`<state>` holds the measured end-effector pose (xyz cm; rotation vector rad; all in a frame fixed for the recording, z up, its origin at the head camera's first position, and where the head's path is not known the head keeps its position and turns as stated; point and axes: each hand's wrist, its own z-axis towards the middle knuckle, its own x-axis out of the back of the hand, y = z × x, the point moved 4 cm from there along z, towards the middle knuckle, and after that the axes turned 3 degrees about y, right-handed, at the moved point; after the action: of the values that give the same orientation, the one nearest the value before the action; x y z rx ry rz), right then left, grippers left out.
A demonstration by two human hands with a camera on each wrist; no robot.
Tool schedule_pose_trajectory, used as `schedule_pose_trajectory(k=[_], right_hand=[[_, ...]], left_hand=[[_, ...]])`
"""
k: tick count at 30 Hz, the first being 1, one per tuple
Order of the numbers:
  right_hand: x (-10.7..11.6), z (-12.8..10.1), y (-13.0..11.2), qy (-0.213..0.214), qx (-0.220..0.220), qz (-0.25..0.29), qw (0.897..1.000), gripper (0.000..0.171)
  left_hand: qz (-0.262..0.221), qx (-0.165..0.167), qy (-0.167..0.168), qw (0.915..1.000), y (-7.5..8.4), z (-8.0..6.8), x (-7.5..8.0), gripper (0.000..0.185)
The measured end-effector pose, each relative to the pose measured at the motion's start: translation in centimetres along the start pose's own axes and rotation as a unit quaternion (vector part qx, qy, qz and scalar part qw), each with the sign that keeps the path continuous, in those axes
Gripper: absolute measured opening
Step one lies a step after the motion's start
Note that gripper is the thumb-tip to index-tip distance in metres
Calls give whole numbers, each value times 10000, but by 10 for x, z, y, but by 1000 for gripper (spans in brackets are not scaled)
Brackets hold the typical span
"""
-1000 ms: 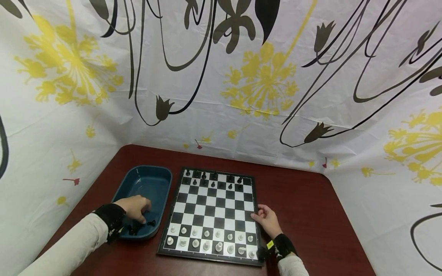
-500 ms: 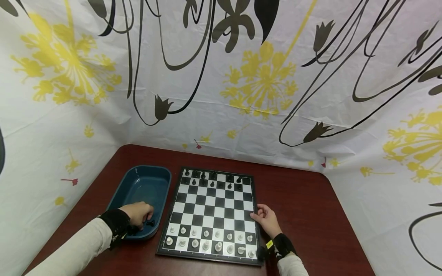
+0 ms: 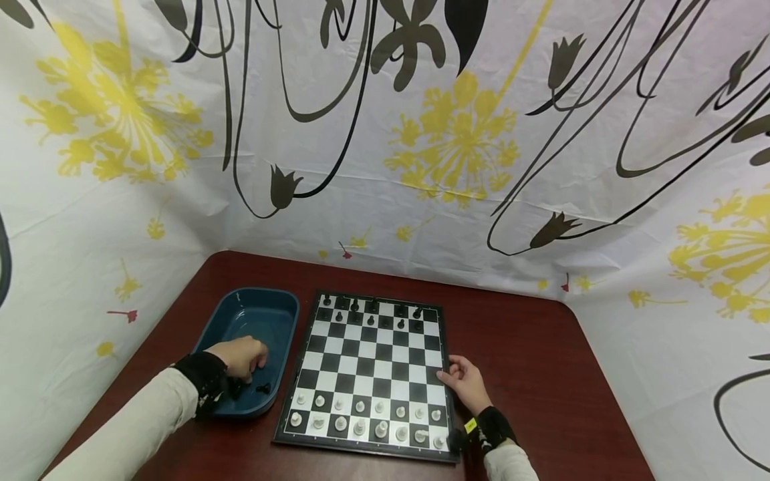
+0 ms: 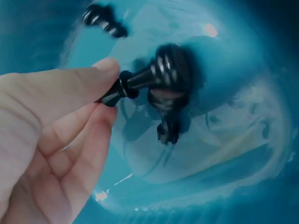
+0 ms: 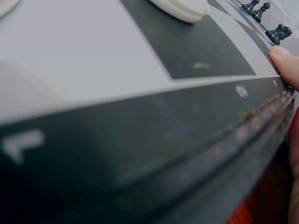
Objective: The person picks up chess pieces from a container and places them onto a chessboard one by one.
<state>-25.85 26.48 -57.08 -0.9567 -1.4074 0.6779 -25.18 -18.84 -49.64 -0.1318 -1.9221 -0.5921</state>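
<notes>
Over the blue tray [image 3: 265, 321], my left hand [image 3: 242, 357] pinches a black chess piece [image 4: 142, 78] between thumb and fingers at its narrow top end. Its round base points away from the hand, and the fingertips hide its head. Another black piece with a notched crown [image 4: 168, 126] lies just beyond, partly covered by it. A smaller black chess piece [image 4: 105, 21] lies apart on the tray floor. My right hand [image 3: 468, 384] grips the right edge of the chessboard [image 3: 367, 349], its thumb [image 5: 282, 60] on the top border and its fingers along the side.
Two rows of white chess pieces [image 3: 381, 429] stand at the board's near end. Black pieces [image 3: 355, 305] stand in two rows at the far end. All sits on a dark red table [image 3: 511, 354] backed by a flower-patterned white cloth [image 3: 337, 227].
My left hand dipped toward the tray's near end, then shifted slightly away from me, its fingers drawn closer together than a second ago. The right hand and board have stayed put.
</notes>
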Motion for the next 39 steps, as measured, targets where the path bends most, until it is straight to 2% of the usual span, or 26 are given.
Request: schedule_pose_trajectory(k=[10, 16, 23, 29, 35, 39], right_hand=[[-2, 0, 2, -6, -45, 99, 9999, 47], [-1, 1, 2, 23, -17, 6, 10000, 47], [-1, 1, 1, -24, -52, 50, 10000, 48], [-1, 0, 2, -13, -45, 40, 10000, 48], [0, 2, 0, 10, -19, 18, 10000, 47], [0, 2, 0, 16, -32, 20, 10000, 47]], left_hand=[[148, -36, 309, 9994, -7, 19, 33, 16], [191, -142, 474, 9986, -9, 26, 28, 19], [-78, 37, 501, 9987, -6, 29, 19, 16], [90, -21, 617, 9981, -9, 35, 18, 13], [201, -48, 765, 9969, -11, 37, 31, 6], [188, -46, 823, 9964, -9, 37, 48, 14]])
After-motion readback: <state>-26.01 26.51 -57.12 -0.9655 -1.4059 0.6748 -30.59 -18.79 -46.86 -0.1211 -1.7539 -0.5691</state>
